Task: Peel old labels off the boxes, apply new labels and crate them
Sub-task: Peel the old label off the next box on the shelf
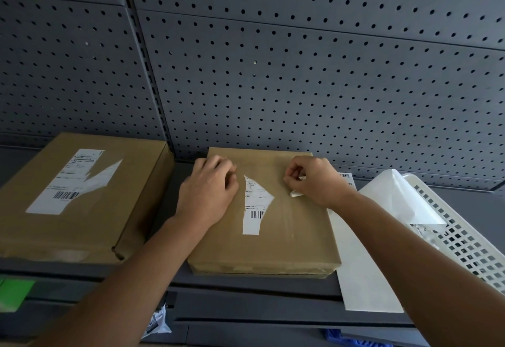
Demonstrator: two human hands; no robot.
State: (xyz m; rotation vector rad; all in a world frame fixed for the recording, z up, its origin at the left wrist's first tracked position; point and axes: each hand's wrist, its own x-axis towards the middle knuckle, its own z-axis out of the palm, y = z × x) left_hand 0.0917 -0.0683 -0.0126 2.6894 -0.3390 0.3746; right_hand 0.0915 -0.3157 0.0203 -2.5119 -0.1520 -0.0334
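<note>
A flat brown cardboard box (287, 237) lies on the dark shelf in front of me. A torn strip of white label with a barcode (255, 204) still sticks to its top. My left hand (207, 193) rests curled on the box's left part, just left of the strip. My right hand (314, 179) pinches a small torn piece of white label (296, 193) above the box's right part. A second, larger brown box (114, 210) lies to the left, with a partly torn white label (71, 182) on its top.
A white sheet of labels (360, 272) lies under the box's right edge. A white perforated basket (464, 237) at the right holds peeled white backing paper (404, 199). Grey pegboard (273, 73) forms the back wall. Crumpled label scrap (158, 322) and something green (13, 292) sit below the shelf edge.
</note>
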